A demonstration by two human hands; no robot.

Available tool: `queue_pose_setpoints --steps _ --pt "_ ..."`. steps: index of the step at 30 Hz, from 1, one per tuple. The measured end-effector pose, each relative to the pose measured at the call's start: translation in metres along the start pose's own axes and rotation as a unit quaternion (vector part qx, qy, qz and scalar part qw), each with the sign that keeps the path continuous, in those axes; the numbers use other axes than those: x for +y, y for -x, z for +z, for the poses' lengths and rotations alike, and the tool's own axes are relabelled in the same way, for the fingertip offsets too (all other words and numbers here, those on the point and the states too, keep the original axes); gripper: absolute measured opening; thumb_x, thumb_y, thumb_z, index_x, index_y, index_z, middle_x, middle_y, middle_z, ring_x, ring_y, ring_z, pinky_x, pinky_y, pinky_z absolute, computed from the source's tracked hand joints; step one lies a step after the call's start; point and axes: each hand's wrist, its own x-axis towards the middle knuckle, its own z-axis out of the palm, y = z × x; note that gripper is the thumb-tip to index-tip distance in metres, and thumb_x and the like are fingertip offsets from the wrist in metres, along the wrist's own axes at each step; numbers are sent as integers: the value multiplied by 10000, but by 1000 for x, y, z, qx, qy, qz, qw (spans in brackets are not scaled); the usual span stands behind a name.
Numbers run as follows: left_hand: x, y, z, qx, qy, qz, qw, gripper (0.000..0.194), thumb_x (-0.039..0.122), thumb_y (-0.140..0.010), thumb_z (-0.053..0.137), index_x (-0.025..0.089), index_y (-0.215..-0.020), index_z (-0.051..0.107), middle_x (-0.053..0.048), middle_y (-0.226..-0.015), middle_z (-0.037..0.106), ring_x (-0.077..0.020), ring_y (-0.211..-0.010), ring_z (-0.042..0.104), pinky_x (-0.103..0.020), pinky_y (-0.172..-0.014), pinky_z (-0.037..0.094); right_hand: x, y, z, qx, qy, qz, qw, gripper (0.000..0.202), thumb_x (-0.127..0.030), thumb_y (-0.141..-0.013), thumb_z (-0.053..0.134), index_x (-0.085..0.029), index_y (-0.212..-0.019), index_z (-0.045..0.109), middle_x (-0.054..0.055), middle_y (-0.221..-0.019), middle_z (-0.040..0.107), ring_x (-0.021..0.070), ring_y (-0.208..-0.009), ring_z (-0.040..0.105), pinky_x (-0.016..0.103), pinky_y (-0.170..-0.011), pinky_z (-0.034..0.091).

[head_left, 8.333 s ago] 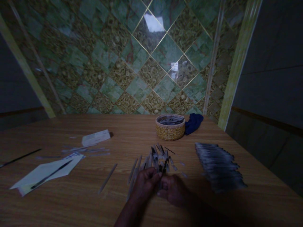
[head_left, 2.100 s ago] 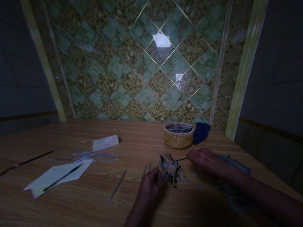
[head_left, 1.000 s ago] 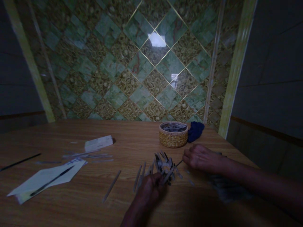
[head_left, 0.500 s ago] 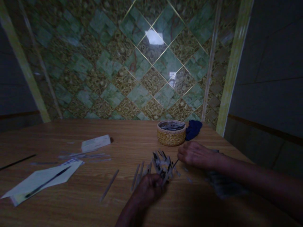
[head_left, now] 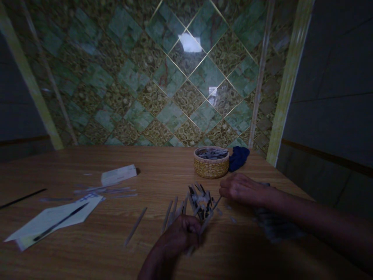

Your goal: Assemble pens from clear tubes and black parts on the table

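My left hand (head_left: 182,233) is closed around a thin grey stick (head_left: 206,222), which slants up and to the right from the fingers. My right hand (head_left: 237,187) pinches a slim dark tool-like rod (head_left: 217,202); its tip comes close to or touches the upper end of that stick, I cannot tell which. Just behind the left hand lies a cluster of grey sticks with dark ends (head_left: 196,192), partly hidden by the fingers. Small pale scraps (head_left: 233,219) lie below the right hand. More loose sticks (head_left: 166,214) are left of the cluster.
A round woven basket (head_left: 211,167) full of sticks stands behind, beside a dark blue cloth (head_left: 239,157). A blurred grey bundle (head_left: 278,225) lies under my right forearm. On the left are a pale box (head_left: 119,175), a paper sheet (head_left: 55,217) and a dark rod (head_left: 23,198).
My left hand has shifted slightly down, and the stick in it shows further from the cluster. The right hand has hardly moved.
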Motion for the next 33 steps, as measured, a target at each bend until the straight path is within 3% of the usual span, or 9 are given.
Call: queue_pose_setpoints --steps 6,19,23,28,31,33 --pt "2 3 -1 -13 21 -25 999 146 122 -539 559 201 -554 681 -6 -492 616 -109 -392 411 -241 -500 278 -1 1 1 3 0 -7 1000 187 -77 -880 451 -141 -816 615 51 -777 653 140 -656 568 258 -531 280" --pt "2 1 0 5 7 -6 1000 130 129 -558 569 198 -569 678 4 -506 632 -105 -413 421 -215 -477 253 -11 -1 -2 -17 -18 -22 999 200 -95 -898 417 -141 -850 606 63 -805 639 151 -687 568 263 -561 339" --pt "-3 -3 2 20 10 0 1000 45 194 -601 616 178 -594 656 0 -523 628 -92 -409 422 -217 -478 276 -23 -9 -4 11 -31 -39 999 169 -111 -892 424 -149 -849 582 48 -788 622 156 -657 552 264 -549 341" --pt "-12 -9 0 57 29 20 998 146 306 -651 678 172 -638 624 24 -517 601 -78 -391 413 -219 -470 284 -34 -11 -4 100 -77 -30 992 182 -159 -921 392 -161 -918 574 45 -834 617 138 -657 536 249 -547 337" --pt "-12 -10 -2 78 61 31 995 159 310 -642 703 172 -653 623 48 -483 567 -74 -383 418 -214 -464 285 -30 -5 2 160 -115 23 980 231 -133 -917 362 -162 -980 583 70 -897 627 137 -730 557 238 -600 356" --pt "-11 -11 -3 88 76 39 993 182 315 -628 720 167 -668 623 52 -480 564 -76 -383 438 -208 -453 292 -23 -1 11 153 -142 100 973 236 -128 -901 377 -166 -976 597 74 -896 640 144 -767 574 236 -629 362"
